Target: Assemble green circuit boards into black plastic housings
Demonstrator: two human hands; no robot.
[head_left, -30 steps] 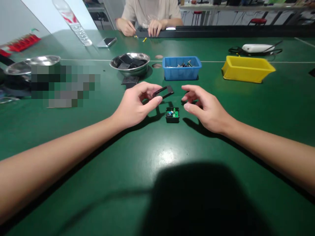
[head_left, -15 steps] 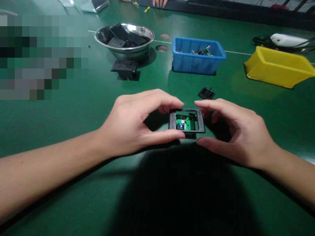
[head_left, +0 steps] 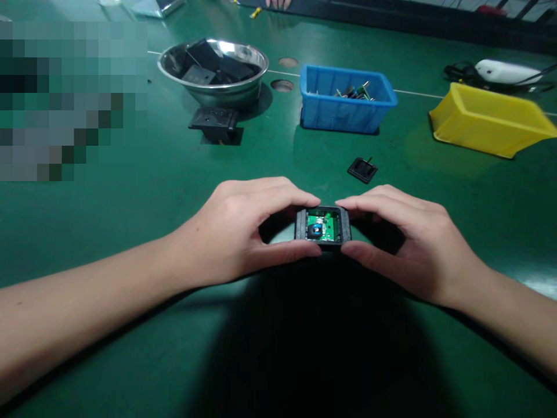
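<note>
A small black square housing [head_left: 322, 227] with a green circuit board inside rests on the green table [head_left: 130, 232]. A black frame sits around its top. My left hand [head_left: 243, 229] pinches the housing's left side between thumb and fingers. My right hand [head_left: 400, 238] pinches the right side the same way. Both hands press on the frame's edges.
A small black cap [head_left: 362, 169] lies just beyond my right hand. Farther back stand a steel bowl [head_left: 213, 65] of black parts, a black part [head_left: 214, 121] in front of it, a blue bin [head_left: 346, 98] with components and a yellow bin [head_left: 487, 119]. Another person's fingers [head_left: 278, 3] show at the far edge.
The black frame, held above the housing by my left hand a second ago, has come down onto the housing. Both hands have closed on its sides.
</note>
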